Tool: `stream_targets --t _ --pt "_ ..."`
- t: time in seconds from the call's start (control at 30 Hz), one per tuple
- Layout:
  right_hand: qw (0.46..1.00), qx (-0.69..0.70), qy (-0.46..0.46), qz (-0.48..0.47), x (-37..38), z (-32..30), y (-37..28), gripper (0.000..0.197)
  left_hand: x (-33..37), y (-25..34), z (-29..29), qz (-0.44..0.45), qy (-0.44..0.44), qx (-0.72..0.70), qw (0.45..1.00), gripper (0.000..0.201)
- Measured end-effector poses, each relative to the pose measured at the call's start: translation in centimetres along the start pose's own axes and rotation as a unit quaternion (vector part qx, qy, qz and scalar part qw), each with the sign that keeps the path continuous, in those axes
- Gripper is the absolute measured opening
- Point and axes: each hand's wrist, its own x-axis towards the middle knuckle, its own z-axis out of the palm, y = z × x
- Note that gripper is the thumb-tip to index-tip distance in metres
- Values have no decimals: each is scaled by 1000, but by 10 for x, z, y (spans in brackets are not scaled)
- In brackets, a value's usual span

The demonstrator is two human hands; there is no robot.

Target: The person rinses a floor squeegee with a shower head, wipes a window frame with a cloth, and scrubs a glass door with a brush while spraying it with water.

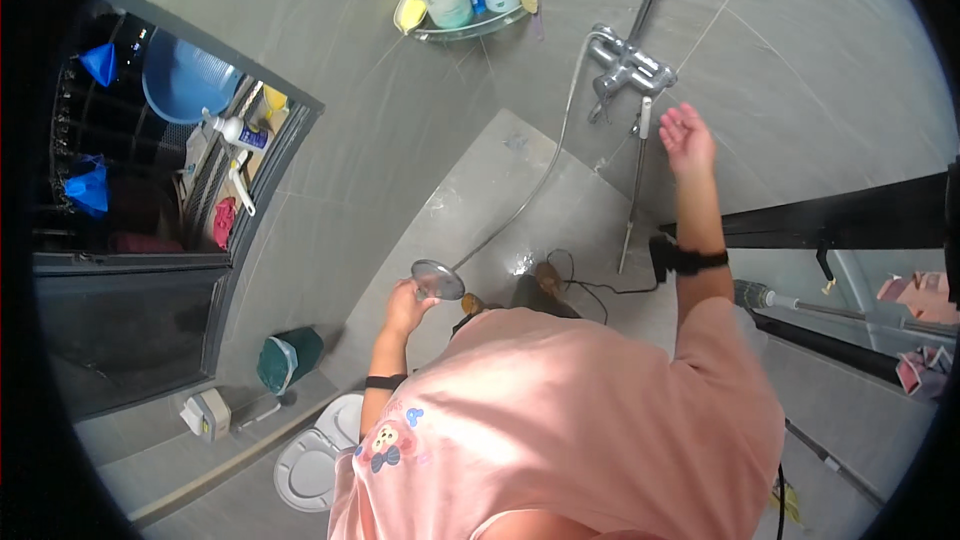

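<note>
Low on the left, my left hand [405, 307] is closed on a round silver shower head [438, 280], its thumb at the rim. A thin metal hose [545, 178] curves from the shower head up to the chrome shower mixer [630, 70] on the grey tiled wall. My right hand [688, 143] is raised just below and right of the mixer, fingers loosely extended and holding nothing. Beside those fingers a white-handled rod [645, 118] hangs from the mixer area. Whether my right hand touches anything there, I cannot tell.
A glass corner shelf [475, 28] carries pump bottles. To the left is a window opening with a blue basin [188, 77] and a white bottle [240, 131]. A green bin [290, 358] and toilet [305, 470] stand lower left. Dark cables [610, 288] cross the floor near my feet.
</note>
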Motion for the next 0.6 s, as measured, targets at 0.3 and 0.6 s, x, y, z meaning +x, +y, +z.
stream_targets --t 0.3,0.6 --pt "672 -56 -541 -503 -316 191 -67 21 -6 -20 -14 24 -71 -10 997 40" --pt "530 136 -769 -329 -483 295 19 28 -25 -93 -32 120 -7 -75 990 26"
